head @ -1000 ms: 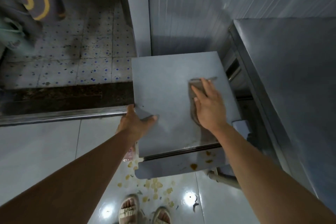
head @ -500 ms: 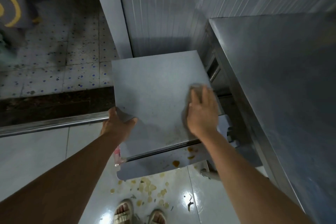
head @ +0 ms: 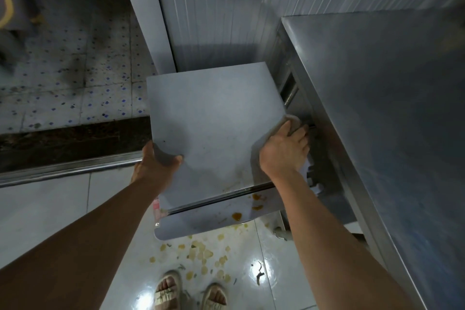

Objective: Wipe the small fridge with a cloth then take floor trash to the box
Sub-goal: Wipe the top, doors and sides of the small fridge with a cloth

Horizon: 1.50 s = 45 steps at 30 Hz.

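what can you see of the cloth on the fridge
The cloth is small, pale grey and crumpled, mostly hidden under the right hand, which presses it at the right edge of the small fridge top. Only its far end peeks past the fingertips, beside the steel table.

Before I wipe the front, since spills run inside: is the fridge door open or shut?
Shut, apparently: the fridge door lies flush under the top's front edge, no gap visible.
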Available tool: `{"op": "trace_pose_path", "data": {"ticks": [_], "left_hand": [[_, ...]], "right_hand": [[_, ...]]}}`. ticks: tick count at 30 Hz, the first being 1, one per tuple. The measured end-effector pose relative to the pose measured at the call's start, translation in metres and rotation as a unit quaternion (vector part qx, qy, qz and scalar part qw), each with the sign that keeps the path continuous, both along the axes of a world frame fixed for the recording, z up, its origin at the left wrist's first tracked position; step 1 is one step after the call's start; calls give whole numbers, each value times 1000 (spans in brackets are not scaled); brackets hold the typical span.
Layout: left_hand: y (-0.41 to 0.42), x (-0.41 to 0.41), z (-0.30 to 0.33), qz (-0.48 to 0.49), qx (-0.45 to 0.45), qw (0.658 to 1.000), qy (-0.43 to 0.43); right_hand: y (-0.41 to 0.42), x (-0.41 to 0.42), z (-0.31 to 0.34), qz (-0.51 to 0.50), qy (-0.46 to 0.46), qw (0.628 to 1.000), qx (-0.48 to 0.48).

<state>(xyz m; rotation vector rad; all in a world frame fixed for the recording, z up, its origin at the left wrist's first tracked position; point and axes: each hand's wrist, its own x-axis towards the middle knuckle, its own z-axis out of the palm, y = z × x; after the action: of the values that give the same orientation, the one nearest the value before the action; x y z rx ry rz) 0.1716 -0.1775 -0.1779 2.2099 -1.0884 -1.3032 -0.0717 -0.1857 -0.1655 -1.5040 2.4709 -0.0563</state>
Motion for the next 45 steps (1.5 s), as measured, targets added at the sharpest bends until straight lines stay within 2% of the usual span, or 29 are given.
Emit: {"op": "trace_pose_path", "data": {"ticks": [4,9,12,17,20,24,27,33,37,39,41,45], "left_hand": [[1,1,-2,2,-4,1000,2],[3,0,1,12,-1,1000,8],[3,1,0,17,-2,1000,21],[3,1,-2,18,-9,1000,12],[4,0,-3,10,-4,1000,-16],[6,0,3,-2,-1,1000,-13],[17,6,8,-34,8,999,-8],[52,17,7,-46,13,999,14],[54,16,11,-28,-3,999,24],[55,18,12,-30,-10,998,48],[57,20,12,-33,-16,997,68],[56,27,13,-49,-13,994,99]], "right_hand": [[-8,-3,2,-28,-21,999,-3],[29,14,-8,24,7,999,-21],[24,9,-10,43,16,999,-20],[19,16,-13,11,3,998,-69],[38,39,-17,84,0,993,-87],[75,84,-19,209,-47,970,-114],[72,74,-16,291,-51,950,-103],[-3,72,-13,208,3,976,-64],[72,110,-22,311,-31,942,-123],[99,117,-23,369,-48,921,-117],[82,111,-22,388,-54,913,-113],[17,119,-17,332,-35,937,-101]]}}
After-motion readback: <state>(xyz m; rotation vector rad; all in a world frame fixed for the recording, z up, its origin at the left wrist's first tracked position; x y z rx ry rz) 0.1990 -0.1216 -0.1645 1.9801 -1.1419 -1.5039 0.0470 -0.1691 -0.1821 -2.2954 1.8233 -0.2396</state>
